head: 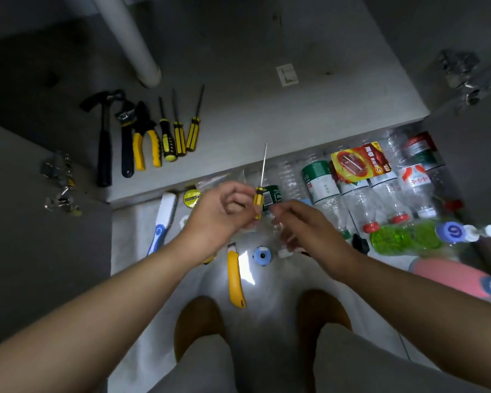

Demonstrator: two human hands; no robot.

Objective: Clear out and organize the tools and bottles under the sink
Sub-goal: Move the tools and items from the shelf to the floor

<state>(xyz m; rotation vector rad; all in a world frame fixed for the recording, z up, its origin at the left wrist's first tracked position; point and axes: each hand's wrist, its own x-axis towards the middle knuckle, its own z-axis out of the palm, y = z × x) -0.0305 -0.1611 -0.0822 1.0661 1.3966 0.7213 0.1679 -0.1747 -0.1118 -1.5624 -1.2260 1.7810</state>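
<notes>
One screwdriver [258,198] pinched at handle by left hand [216,217], shaft upright; right hand [304,225] curled beside it, hold unclear; risk: light pinch slips, it drops among bottles [323,191].

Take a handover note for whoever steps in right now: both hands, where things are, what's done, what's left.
Left hand pinches a small screwdriver; right hand is beside its handle, grip unclear.
Done: hammer, wrench, pliers and three screwdrivers lined up on the cabinet floor.
To do: place this screwdriver, then the utility knife, tape roll, brush and the bottles lying on the tiles.
</notes>
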